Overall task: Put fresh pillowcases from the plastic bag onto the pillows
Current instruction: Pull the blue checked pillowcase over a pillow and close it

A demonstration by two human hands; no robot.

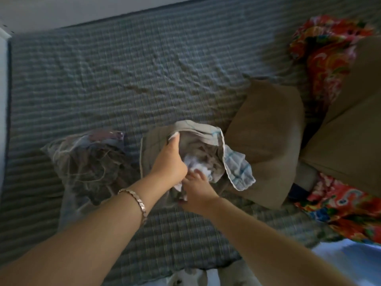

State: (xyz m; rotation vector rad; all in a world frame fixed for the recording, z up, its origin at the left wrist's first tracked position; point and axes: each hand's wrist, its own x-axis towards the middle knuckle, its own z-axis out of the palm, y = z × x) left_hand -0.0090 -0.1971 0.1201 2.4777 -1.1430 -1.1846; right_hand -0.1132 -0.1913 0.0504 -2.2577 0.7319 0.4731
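Note:
A grey checked pillowcase (237, 170) with blue lines lies bunched on the bed, its mouth held wide. My left hand (169, 159) grips its upper hem with curled fingers and thumb. My right hand (195, 188) reaches into the opening and touches crumpled white and grey cloth inside; its fingertips are partly hidden. A clear plastic bag (88, 164) with more folded fabric lies just left of the pillowcase. Two brown pillows (268, 137) (346, 141) lie to the right.
The bed is covered by a blue-grey striped quilt (144, 79). A bright floral cloth (327, 52) is heaped at the back right and again at the lower right. A white wall and a white furniture edge border the bed's far and left sides.

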